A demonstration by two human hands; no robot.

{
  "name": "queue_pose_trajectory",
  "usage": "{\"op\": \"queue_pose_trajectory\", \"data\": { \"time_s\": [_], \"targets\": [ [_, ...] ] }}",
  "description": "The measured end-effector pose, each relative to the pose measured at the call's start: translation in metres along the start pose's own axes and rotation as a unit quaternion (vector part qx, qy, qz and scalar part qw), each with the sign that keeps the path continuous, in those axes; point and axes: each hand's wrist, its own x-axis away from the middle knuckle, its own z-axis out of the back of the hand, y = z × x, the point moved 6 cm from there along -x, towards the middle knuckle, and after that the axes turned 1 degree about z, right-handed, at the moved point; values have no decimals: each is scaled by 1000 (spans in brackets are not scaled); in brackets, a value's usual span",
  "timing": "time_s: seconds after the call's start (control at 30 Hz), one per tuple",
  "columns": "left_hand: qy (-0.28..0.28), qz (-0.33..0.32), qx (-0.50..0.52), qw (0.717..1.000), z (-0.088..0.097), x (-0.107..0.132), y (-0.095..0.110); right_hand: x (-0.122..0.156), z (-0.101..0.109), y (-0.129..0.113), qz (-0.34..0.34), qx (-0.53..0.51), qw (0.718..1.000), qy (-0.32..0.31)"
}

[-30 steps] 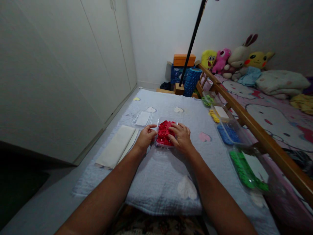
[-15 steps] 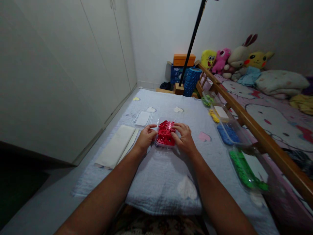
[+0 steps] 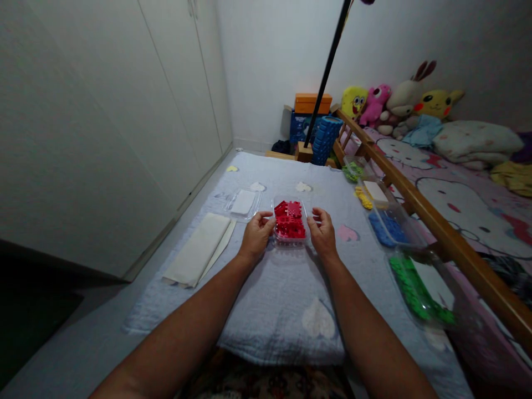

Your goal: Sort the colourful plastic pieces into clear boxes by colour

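Your right hand (image 3: pixel 322 235) has left the red pieces (image 3: pixel 290 224) for the right side of the tub (image 3: pixel 290 244), which has slid rightward; your left hand (image 3: pixel 256 235) flanks it opposite; fingers narrowly curled, whether gripping you can't tell; the tub is mid-cloth (image 3: pixel 286 310), between both.

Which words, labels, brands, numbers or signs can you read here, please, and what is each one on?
Nothing is legible.
Blue box under the orange box: pale lettering, too small and blurred to read.
White label left of the red interlocking pieces: no writing discernible.
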Motion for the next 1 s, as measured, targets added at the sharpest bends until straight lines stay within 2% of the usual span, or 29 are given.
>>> {"op": "queue_pose_trajectory", "data": {
  "time_s": [0.1, 0.2, 0.37, 0.5, 0.67, 0.73, 0.87, 1.0],
  "targets": [
    [17, -6, -18, 1000, 4, 2, 1, -1, 1, 8, -27, -20, 999, 8],
    [28, -43, -63, 997, 9, 5, 10, 0, 1, 9, -49, -34, 998, 4],
    [-3, -98, -208, 973, 8, 10, 34, 2, 1, 3, -60, -41, 997, -9],
    [-45, -139, -375, 915, 5, 9, 53, 3, 1, 0, -60, -26, 998, -24],
    [-90, -120, -547, 823, 10, 4, 58, 5, -1, -9, -56, -27, 997, -46],
    [-78, -114, -591, 795, 15, -1, 62, 6, -3, -12, -62, -33, 996, -58],
    [-3, -93, -663, 743, 27, -19, 66, 7, -4, -17, -68, -42, 995, -68],
    [53, -44, -688, 723, 41, -35, 52, 7, -1, -20, -73, -49, 994, -59]
  ]
}}
